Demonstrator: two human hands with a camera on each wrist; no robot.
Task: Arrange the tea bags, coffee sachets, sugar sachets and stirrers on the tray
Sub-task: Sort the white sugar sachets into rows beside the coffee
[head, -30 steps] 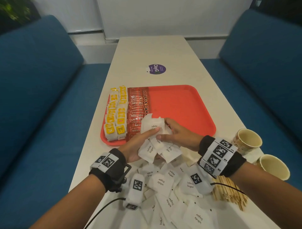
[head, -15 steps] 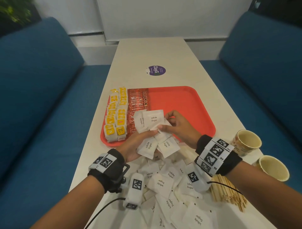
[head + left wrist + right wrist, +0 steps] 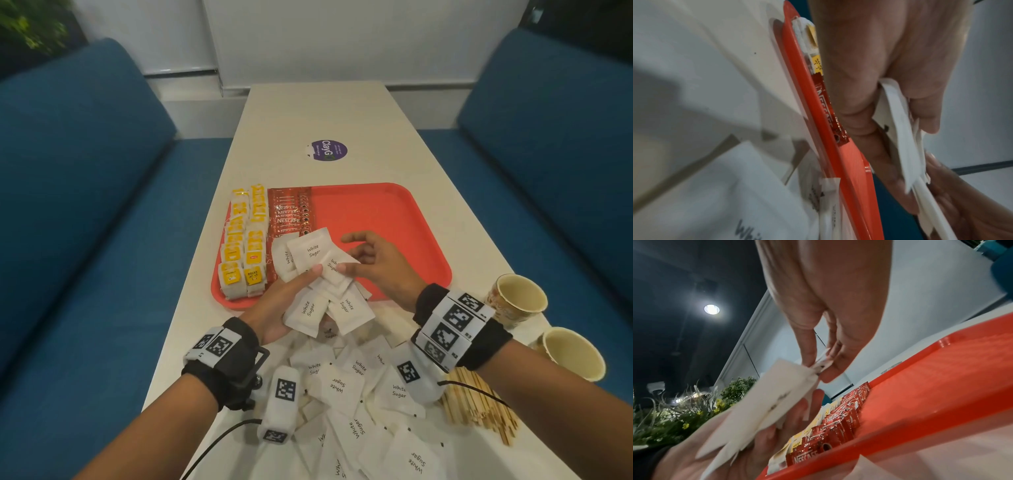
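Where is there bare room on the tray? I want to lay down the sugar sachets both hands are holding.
The red tray is bare right of the coffee sachets, out to its right and far rims. Its left side is crowded: tea bags fill the left edge. The table's near end is heaped with loose sugar sachets beside the stirrers.

Office break booth: blue sofas (image 3: 78,178) flanking long white table (image 3: 322,113)

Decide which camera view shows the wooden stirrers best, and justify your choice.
The head view: the wooden stirrers lie bundled on the table beside the right wrist, off the tray. Neither wrist view shows them at all.
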